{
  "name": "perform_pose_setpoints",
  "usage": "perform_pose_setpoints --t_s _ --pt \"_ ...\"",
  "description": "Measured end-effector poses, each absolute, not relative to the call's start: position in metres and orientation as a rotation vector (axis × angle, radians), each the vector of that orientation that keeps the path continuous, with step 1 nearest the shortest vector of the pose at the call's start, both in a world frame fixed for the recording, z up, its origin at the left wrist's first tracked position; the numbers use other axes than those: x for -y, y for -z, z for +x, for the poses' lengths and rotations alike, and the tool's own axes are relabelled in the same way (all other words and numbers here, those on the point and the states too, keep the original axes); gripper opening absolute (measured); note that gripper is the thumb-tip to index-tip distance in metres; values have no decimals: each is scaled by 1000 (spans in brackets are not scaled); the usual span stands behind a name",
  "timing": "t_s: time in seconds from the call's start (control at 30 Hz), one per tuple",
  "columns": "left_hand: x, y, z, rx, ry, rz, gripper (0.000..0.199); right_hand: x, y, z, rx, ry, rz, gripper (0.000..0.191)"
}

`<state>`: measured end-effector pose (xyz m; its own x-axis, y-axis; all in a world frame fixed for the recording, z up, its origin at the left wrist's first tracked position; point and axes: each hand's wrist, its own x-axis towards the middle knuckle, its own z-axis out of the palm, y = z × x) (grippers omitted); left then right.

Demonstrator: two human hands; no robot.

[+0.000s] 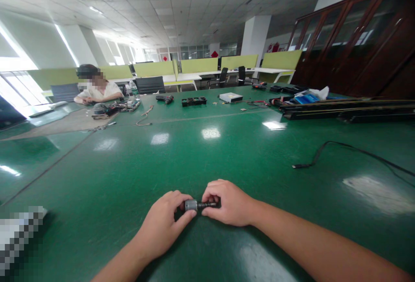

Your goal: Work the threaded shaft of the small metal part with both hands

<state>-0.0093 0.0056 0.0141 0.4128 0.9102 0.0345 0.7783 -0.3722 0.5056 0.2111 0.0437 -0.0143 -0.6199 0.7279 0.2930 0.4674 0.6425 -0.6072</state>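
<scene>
A small metal part, a grey cylinder (191,205) with a dark ribbed shaft (206,205) sticking out to the right, is held sideways low over the green table. My left hand (167,219) pinches the cylinder between thumb and fingers. At the other end, my right hand (228,204) has its thumb and curled fingers closed around the shaft's tip. The fingers partly hide both ends of the part.
A black cable (343,144) lies at right on the green table (181,156). Farther back are a power drill (164,99), black bracket (193,101), white box (231,97) and long dark rails (343,109). Another person (99,87) sits at far left near scattered parts.
</scene>
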Motion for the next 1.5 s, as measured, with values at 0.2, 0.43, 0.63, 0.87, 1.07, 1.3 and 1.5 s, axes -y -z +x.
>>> perform_pose_setpoints --t_s 0.2,0.43,0.63,0.87,1.07,1.3,1.5 --pt "-6 -14 -10 -1438 -437 2269 21 -44 16 212 2332 -645 -932 12" --pt "-5 -14 -9 -1442 -427 2268 20 -43 13 212 2342 -652 -940 10" --pt "-6 -13 -10 -1435 -422 2269 19 -44 11 212 2336 -667 -948 10" --pt "-7 -12 -10 -1433 -428 2265 20 -44 13 212 2330 -664 -947 9" --pt "-7 -13 -10 -1427 -430 2265 19 -47 13 216 2342 -653 -923 9" --pt "-6 -11 -12 -1410 -437 2262 20 -50 11 224 2377 -647 -894 9" --pt "-6 -10 -14 -1392 -420 2269 21 -55 5 237 2439 -723 -930 5"
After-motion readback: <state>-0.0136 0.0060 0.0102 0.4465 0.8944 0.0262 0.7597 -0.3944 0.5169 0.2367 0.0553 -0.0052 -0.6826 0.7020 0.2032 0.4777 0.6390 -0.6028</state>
